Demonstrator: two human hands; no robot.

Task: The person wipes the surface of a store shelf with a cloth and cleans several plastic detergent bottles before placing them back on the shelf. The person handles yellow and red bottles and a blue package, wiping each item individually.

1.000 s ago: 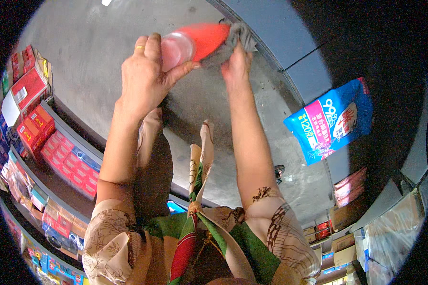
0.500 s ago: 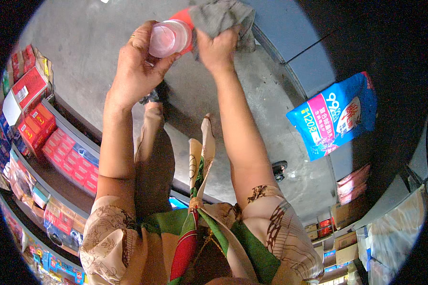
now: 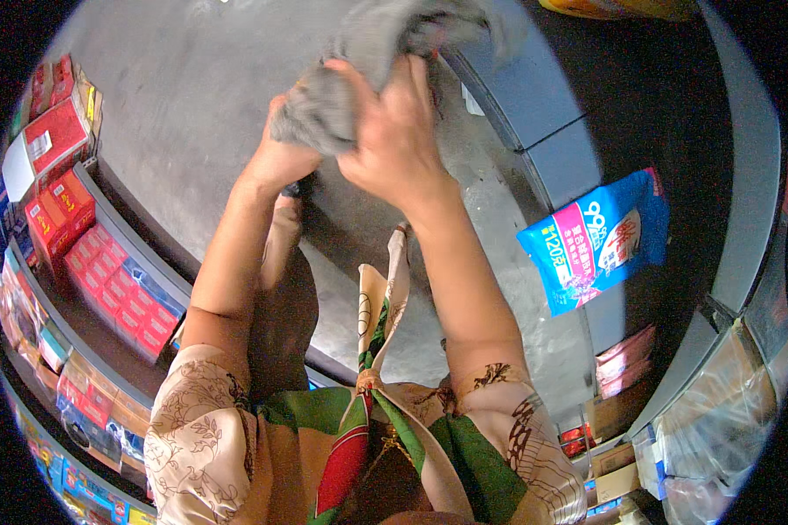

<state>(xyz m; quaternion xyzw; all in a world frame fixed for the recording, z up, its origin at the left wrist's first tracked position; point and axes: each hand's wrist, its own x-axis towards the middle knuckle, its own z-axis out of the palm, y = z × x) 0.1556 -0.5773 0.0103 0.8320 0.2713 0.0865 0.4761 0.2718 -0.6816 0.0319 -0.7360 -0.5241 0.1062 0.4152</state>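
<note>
My right hand (image 3: pixel 398 144) grips a crumpled grey cloth (image 3: pixel 320 114), with its loose part spread out beyond the fingers and blurred by motion. My left hand (image 3: pixel 280 162) is closed just left of it, its fingers mostly covered by the cloth. The red container with a clear round plastic end, seen in my left hand a moment ago, is now hidden under the cloth. Both hands are close together, held out in front of me above the grey floor (image 3: pixel 193 79).
Shelves on the left hold red boxes (image 3: pixel 61 214) and stacked pink packs (image 3: pixel 118 284). A blue packet (image 3: pixel 595 241) is at the right, by a dark shelf. Pink packets (image 3: pixel 626 359) and cartons (image 3: pixel 617 472) are at the lower right. Something yellow (image 3: pixel 622 7) shows at the top edge.
My right hand has moved left and nearer, bringing the cloth over the end of the container and my left fingers. The clear round end has gone from sight. The view has shifted slightly.
</note>
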